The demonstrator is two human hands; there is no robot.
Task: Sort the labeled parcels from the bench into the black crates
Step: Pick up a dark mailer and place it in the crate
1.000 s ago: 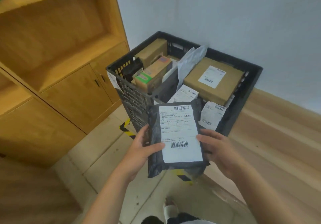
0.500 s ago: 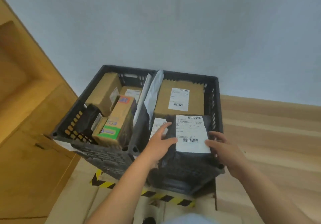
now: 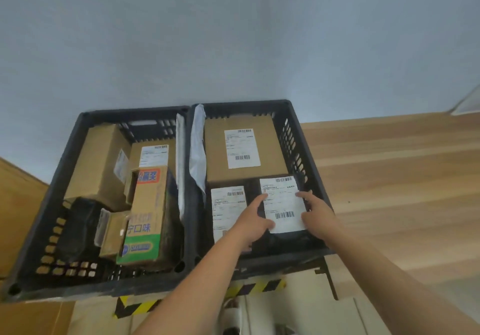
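Two black crates stand side by side against the wall, the left crate (image 3: 46, 230) and the right crate (image 3: 294, 137). A black parcel with a white barcode label (image 3: 283, 204) lies in the near right corner of the right crate. My left hand (image 3: 250, 220) grips its left edge, with the index finger on the label. My right hand (image 3: 318, 217) holds its right edge. Beside it lies another black labeled parcel (image 3: 227, 204). Behind both sits a brown labeled box (image 3: 270, 147).
The left crate holds several cartons, among them an orange-and-green carton (image 3: 145, 217) and a tall brown box (image 3: 101, 160). A white poly bag (image 3: 197, 147) stands along the wall between the crates. Yellow-black tape (image 3: 254, 286) marks the floor. A wooden surface (image 3: 389, 178) lies to the right.
The parcel was held upright in front of the crates. Both hands carried it forward and down into the right crate. The view turned from the wooden cabinet to face the crates squarely.
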